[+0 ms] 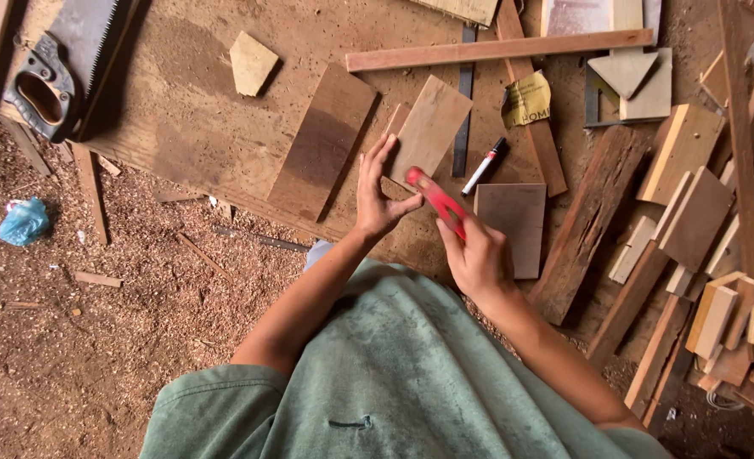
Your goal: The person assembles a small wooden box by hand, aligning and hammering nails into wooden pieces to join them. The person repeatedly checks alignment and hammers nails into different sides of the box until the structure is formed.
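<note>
So there's this slim red plastic tool (436, 202) pinched in the right hand (479, 255), its tip touching the thumb of the left hand (378, 197), whose fingers are spread open against a small light-brown rectangular wooden offcut (432, 126). All of it sits above the big worn wooden surface (198, 127), with a black-and-white marker pen (484, 167) just beside the offcut and a darker flat plank (324, 140) on the other side. A grey-handled handsaw (58, 64) lies well apart at the far corner, and the sawdust-covered floor (96, 340) is below.

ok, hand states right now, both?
Left hand: open, fingers spread, touching a small wood piece.
Right hand: closed, holding a red tool.
</note>
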